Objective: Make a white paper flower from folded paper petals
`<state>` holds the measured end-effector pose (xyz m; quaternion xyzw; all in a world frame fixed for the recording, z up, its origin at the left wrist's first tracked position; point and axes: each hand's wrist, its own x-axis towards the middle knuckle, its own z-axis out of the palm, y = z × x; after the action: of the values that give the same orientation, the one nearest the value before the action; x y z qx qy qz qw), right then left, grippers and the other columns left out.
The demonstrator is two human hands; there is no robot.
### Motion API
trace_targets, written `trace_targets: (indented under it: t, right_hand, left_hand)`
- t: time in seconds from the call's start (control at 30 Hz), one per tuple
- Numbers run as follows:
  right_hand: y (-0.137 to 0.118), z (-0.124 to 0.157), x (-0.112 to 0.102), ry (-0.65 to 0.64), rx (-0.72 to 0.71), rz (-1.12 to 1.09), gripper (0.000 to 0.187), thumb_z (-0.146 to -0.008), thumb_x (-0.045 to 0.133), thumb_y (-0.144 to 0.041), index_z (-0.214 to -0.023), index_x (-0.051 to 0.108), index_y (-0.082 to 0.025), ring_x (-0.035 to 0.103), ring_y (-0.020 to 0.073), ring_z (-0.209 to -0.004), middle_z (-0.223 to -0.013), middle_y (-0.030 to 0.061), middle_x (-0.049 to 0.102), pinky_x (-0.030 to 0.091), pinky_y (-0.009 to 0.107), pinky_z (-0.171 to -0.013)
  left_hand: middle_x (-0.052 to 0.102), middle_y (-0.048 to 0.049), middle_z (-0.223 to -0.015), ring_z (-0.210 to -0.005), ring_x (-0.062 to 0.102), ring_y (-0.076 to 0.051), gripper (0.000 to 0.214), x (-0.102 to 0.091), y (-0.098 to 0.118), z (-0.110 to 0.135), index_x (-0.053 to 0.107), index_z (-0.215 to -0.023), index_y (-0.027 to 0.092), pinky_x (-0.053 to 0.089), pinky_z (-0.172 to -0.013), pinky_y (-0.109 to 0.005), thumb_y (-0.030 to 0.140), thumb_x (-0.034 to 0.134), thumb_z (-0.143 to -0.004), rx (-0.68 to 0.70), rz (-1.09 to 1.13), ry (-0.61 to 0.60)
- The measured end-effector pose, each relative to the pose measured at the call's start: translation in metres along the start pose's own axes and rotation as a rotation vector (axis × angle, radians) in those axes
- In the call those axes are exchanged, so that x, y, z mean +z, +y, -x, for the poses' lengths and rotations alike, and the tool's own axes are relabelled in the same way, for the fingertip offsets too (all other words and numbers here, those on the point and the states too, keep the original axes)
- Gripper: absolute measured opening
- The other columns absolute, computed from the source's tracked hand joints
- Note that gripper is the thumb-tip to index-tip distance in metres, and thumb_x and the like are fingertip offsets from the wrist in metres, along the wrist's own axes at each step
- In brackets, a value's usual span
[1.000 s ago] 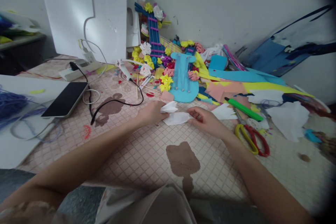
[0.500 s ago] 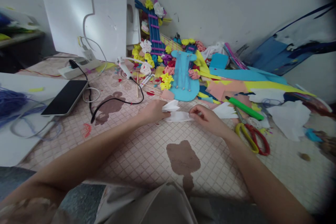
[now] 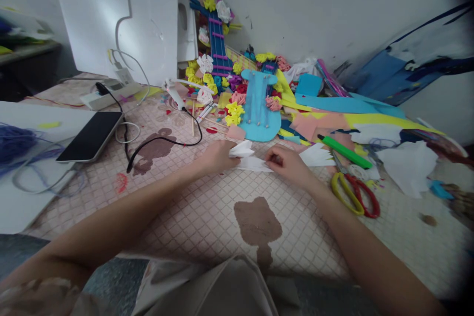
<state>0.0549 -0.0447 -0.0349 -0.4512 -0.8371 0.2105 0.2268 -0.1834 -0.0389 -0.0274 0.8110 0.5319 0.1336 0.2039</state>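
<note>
The left hand (image 3: 217,155) and right hand (image 3: 291,164) each pinch one end of a small white folded paper (image 3: 254,162) at the middle of the checked mat (image 3: 207,217). Over the last second the right hand has edged leftward. The paper now looks flatter and narrower, its fold pressed further.

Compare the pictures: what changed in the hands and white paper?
The right hand has slid slightly left toward the left hand, and the white folded paper piece between them looks narrower, pressed flatter. Both hands keep their grip on it. The yellow-and-red scissors, green marker and black phone stayed put.
</note>
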Motion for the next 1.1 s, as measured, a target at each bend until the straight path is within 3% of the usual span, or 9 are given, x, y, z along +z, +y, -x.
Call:
trace_targets:
  t: [0.27,0.43,0.7,0.83,0.93,1.1]
  right_hand:
    - [0.002,0.007,-0.002,-0.044,-0.182,0.117,0.013,-0.081,0.047,-0.013,-0.078,0.055,-0.022,0.054,0.0196,-0.083,-0.086,0.0049,0.056,0.043,0.033,-0.074]
    - [0.001,0.009,-0.003,-0.08,-0.19,0.166,0.014,-0.084,0.045,-0.015,-0.083,0.057,-0.022,0.054,0.0212,-0.088,-0.09,0.0061,0.058,0.044,0.036,-0.077]
    - [0.001,0.01,-0.007,-0.136,-0.226,0.164,0.018,-0.086,0.043,-0.015,-0.089,0.059,-0.023,0.054,0.0222,-0.094,-0.099,0.0075,0.058,0.045,0.038,-0.082]
    - [-0.004,0.011,-0.01,-0.127,-0.203,0.075,0.014,-0.089,0.046,-0.027,-0.09,0.059,-0.022,0.055,0.022,-0.092,-0.097,0.0078,0.058,0.045,0.036,-0.079]
    - [-0.005,0.011,-0.011,-0.147,-0.189,0.037,0.015,-0.084,0.056,-0.035,-0.089,0.059,-0.022,0.055,0.0226,-0.091,-0.096,0.0074,0.058,0.045,0.036,-0.078]
    - [-0.003,0.007,-0.01,-0.177,-0.191,0.069,0.013,-0.088,0.049,-0.029,-0.083,0.058,-0.022,0.054,0.0214,-0.089,-0.095,0.0073,0.057,0.044,0.036,-0.078]
  left_hand:
    - [0.066,-0.0056,-0.081,-0.073,0.059,-0.019,0.021,0.0,-0.006,0.002,0.065,-0.084,0.015,0.035,-0.059,-0.023,0.032,0.06,-0.072,0.074,-0.012,0.013]
    - [0.064,-0.0041,-0.074,-0.067,0.057,-0.017,0.02,-0.002,-0.008,0.001,0.065,-0.08,0.014,0.032,-0.057,-0.023,0.032,0.061,-0.072,0.099,0.025,-0.005]
    - [0.065,-0.0043,-0.08,-0.073,0.058,-0.017,0.016,-0.005,-0.007,0.0,0.065,-0.081,0.015,0.034,-0.059,-0.022,0.028,0.06,-0.075,0.149,-0.005,-0.057]
    - [0.065,-0.0037,-0.078,-0.07,0.057,-0.016,0.017,-0.007,-0.006,-0.001,0.065,-0.08,0.014,0.033,-0.058,-0.022,0.03,0.061,-0.075,0.122,0.02,-0.082]
    - [0.063,-0.0026,-0.073,-0.067,0.055,-0.015,0.015,-0.008,-0.007,-0.002,0.063,-0.077,0.014,0.032,-0.057,-0.022,0.029,0.06,-0.075,0.113,0.038,-0.094]
    - [0.061,-0.0019,-0.07,-0.063,0.054,-0.014,0.019,-0.005,-0.011,-0.003,0.061,-0.071,0.015,0.029,-0.054,-0.022,0.033,0.059,-0.076,0.129,0.084,-0.078]
